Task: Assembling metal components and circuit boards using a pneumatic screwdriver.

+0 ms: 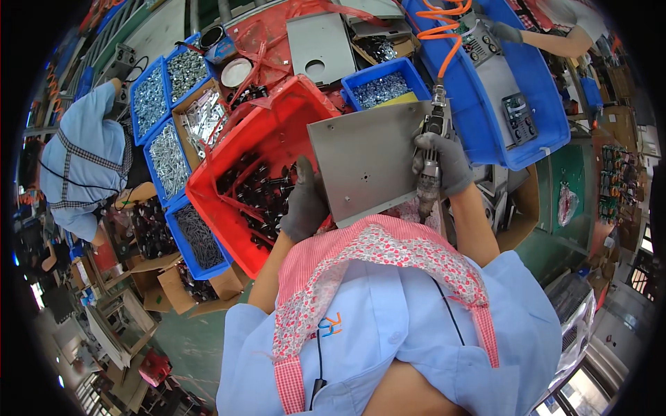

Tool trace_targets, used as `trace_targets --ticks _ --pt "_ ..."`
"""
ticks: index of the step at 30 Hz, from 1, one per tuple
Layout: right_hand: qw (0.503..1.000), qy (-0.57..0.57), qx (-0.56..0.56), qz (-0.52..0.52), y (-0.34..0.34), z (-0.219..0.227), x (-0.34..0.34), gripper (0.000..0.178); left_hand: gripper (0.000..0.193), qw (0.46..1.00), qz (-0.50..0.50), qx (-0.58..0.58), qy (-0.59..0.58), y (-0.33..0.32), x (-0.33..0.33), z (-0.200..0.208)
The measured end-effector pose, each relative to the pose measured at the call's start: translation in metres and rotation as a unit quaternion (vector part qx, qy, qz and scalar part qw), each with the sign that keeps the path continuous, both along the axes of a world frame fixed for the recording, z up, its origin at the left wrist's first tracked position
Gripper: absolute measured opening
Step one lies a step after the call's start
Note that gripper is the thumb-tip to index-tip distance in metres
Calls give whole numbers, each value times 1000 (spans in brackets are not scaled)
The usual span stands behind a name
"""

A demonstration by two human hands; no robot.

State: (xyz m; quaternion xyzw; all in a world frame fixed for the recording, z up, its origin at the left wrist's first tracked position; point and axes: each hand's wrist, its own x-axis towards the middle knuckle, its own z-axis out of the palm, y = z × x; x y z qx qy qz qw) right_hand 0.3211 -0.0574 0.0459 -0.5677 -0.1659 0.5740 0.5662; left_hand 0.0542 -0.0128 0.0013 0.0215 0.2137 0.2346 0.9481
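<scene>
A grey sheet-metal panel (368, 163) with small holes stands tilted in front of my apron. My left hand (305, 204), in a dark grey glove, grips its left edge; part of the fingers is hidden. In my gloved right hand (447, 161) is an air screwdriver (431, 156), its fingers wrapped round the body. The tool's tip points down beside the panel's right edge, and an orange coiled hose (444, 31) runs up from its top. Left of the panel, a red bin (208, 208) holds black parts (260, 194).
Blue bins of screws (168, 161) and small metal fittings (149, 104) stand at left. Another blue bin (381, 87) sits behind the panel. A flat panel (320, 48) lies farther back. A long blue tray (513, 149) is at right, where a co-worker's gloved hand (505, 32) reaches. Another person (87, 152) bends at left.
</scene>
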Motion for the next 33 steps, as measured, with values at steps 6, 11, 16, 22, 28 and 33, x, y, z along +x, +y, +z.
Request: trace_targets --ticks 6,11,16,22,28,33 --pt "1000 1 -3 -12 -4 -3 5 12 66 970 -60 187 145 -9 14 45" --pt "1000 -15 -19 -14 -5 -5 4 13 58 965 -62 163 194 -12 19 46" --pt "1000 -25 -10 -11 -5 -2 6 12 53 960 -46 163 224 -13 23 39" --pt "997 -34 54 -42 2 48 7 26 43 947 -5 211 241 8 8 17" --pt "953 -143 235 -128 10 70 49 20 49 942 96 238 215 34 -20 29" --pt "934 -156 225 -229 23 17 72 13 45 968 166 133 131 31 -42 16"
